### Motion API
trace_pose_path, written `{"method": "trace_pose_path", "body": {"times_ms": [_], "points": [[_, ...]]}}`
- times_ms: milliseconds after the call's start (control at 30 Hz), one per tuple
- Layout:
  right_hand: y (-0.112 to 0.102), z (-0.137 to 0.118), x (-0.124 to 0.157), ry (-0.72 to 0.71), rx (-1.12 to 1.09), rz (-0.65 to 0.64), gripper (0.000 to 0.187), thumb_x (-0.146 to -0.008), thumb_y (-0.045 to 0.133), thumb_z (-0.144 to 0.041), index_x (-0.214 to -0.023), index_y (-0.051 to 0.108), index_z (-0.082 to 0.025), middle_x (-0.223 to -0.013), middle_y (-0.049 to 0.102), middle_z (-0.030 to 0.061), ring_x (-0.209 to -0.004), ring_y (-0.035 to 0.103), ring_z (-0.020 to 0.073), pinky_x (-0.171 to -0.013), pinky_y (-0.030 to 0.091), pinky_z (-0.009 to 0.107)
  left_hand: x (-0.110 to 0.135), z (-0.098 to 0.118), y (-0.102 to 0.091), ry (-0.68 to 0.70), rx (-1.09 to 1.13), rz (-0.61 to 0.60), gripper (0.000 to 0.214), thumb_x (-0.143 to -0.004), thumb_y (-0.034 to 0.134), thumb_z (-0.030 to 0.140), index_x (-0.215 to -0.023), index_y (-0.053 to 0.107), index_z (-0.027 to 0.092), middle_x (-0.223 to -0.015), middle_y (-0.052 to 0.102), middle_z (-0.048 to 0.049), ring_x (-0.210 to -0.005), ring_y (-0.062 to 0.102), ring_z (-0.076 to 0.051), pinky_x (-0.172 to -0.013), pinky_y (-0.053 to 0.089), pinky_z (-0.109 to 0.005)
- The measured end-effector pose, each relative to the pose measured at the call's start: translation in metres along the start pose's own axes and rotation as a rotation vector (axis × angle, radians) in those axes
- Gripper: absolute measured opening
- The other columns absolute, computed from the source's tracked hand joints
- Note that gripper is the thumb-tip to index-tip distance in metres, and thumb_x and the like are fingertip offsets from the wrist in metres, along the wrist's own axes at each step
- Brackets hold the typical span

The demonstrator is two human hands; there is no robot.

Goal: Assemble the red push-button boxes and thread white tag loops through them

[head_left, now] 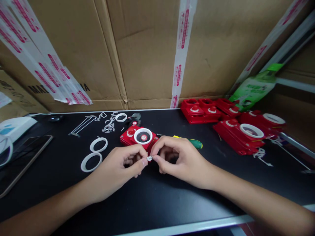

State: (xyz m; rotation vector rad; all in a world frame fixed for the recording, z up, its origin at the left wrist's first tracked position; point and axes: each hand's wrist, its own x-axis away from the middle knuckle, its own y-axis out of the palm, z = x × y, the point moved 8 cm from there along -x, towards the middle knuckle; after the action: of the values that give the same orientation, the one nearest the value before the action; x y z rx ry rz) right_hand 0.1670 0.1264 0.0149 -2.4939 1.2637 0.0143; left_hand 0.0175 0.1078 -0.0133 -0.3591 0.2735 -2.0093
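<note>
Both hands meet at the middle of the black table over a small white piece (149, 158), perhaps a bit of chain or clip, too small to name surely. My left hand (123, 164) pinches it from the left between thumb and forefinger. From the right, my right hand (178, 159) pinches it the same way. Just behind the fingertips lies a red housing (126, 139) with a red knob and a white ring (143, 136) around a dark round opening. A screwdriver with a green and yellow handle (195, 143) lies partly hidden behind my right hand.
Loose white rings (91, 162), tangled white chains (108, 126) and metal rods (82, 125) lie at left. A phone (24, 164) rests near the left edge. Several red housings (242, 136) and a green bottle (256, 87) stand at right. A cardboard wall (147, 65) closes the back.
</note>
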Motion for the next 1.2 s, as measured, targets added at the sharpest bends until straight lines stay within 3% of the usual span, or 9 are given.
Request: {"method": "trace_pose_path", "body": {"times_ms": [433, 700, 867, 967, 1200], "points": [[0.007, 0.022, -0.001, 0.247, -0.398, -0.052, 0.016, -0.090, 0.078, -0.022, -0.093, 0.065, -0.015, -0.065, 0.070, -0.0027, -0.056, 0.068, 0.0094, -0.060, 0.060, 0.021, 0.001, 0.000, -0.001, 0.000, -0.113, 0.005, 0.027, -0.104, 0.057, 0.039, -0.085, 0.060, 0.020, -0.077, 0.063, 0.0019, -0.072, 0.057, -0.014, -0.067, 0.041, -0.028], [0.016, 0.027, -0.004, 0.281, -0.609, -0.104, 0.036, -0.083, 0.089, -0.036, -0.095, 0.062, -0.015, -0.076, 0.070, 0.0003, -0.068, 0.070, 0.0117, -0.060, 0.065, 0.023, -0.001, 0.003, -0.004, 0.031, -0.157, 0.043, 0.025, -0.101, 0.061, 0.036, -0.082, 0.064, 0.019, -0.073, 0.064, 0.0019, -0.069, 0.057, -0.014, -0.066, 0.043, -0.027], [0.017, 0.023, -0.001, 0.186, -0.496, -0.100, 0.033, -0.085, 0.084, -0.021, -0.110, 0.063, -0.016, -0.103, 0.065, 0.0030, -0.085, 0.068, 0.0124, -0.068, 0.068, 0.026, 0.000, 0.006, -0.003, 0.044, -0.153, 0.049, 0.021, -0.099, 0.062, 0.032, -0.084, 0.069, 0.019, -0.076, 0.067, 0.0016, -0.069, 0.058, -0.014, -0.066, 0.045, -0.026], [0.019, 0.021, 0.001, 0.143, -0.363, -0.106, 0.024, -0.090, 0.079, -0.022, -0.110, 0.066, -0.017, -0.094, 0.065, 0.0013, -0.078, 0.067, 0.0112, -0.069, 0.066, 0.025, 0.000, 0.008, -0.002, 0.064, -0.184, 0.035, 0.025, -0.101, 0.061, 0.034, -0.081, 0.068, 0.020, -0.075, 0.066, 0.0021, -0.070, 0.057, -0.014, -0.066, 0.043, -0.026], [0.013, 0.011, 0.001, 0.066, -0.209, -0.054, 0.016, -0.087, 0.082, -0.021, -0.093, 0.068, -0.016, -0.082, 0.067, -0.0005, -0.067, 0.066, 0.0103, -0.064, 0.059, 0.022, 0.001, 0.011, -0.003, 0.082, -0.206, 0.020, 0.032, -0.103, 0.059, 0.039, -0.079, 0.064, 0.020, -0.076, 0.066, 0.0014, -0.072, 0.057, -0.014, -0.067, 0.041, -0.026]]}}
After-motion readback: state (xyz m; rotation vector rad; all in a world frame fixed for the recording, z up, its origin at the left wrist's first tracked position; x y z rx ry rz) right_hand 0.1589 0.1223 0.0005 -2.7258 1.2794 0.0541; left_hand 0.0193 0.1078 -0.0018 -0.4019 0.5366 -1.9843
